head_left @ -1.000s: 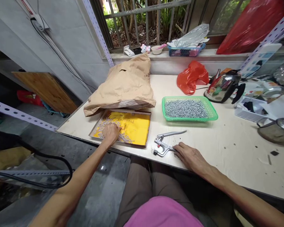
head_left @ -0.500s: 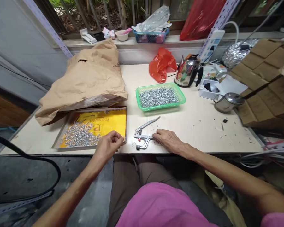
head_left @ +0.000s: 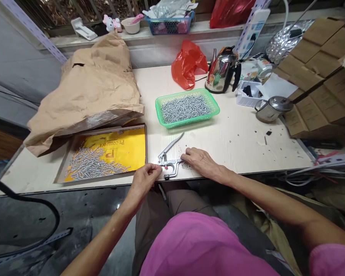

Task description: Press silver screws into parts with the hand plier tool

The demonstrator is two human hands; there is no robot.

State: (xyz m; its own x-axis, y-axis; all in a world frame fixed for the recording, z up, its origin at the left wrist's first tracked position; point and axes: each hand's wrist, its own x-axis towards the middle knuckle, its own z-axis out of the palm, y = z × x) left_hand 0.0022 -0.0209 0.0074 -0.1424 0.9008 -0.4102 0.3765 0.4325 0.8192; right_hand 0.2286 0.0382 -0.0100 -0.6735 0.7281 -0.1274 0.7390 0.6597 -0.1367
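Observation:
A pair of metal snap-fastener pliers [head_left: 176, 164] lies near the table's front edge, its upper handle angled away to the back. The fingers of my right hand [head_left: 200, 160] are closed over the end of its lower handle. On the other side, my left hand [head_left: 146, 179] is pinched at the jaws of the pliers; anything between its fingertips is too small to make out. To the left, a shallow tray [head_left: 146, 147] with a yellow lining holds a heap of small metal pins [head_left: 87, 163]. More small metal pieces [head_left: 186, 109] fill a green plastic basket [head_left: 158, 111] behind the pliers.
A large brown paper bag [head_left: 86, 84] leans over the tray's back. Behind the basket are a red plastic bag [head_left: 186, 63] and an electric kettle [head_left: 222, 73]. A metal pot [head_left: 273, 109], a white box [head_left: 248, 97] and stacked cartons [head_left: 319, 80] occupy the right.
My left hand has moved right, from the tray's front corner to the pliers' jaws. The right hand stays on the handle. The whole view has shifted slightly.

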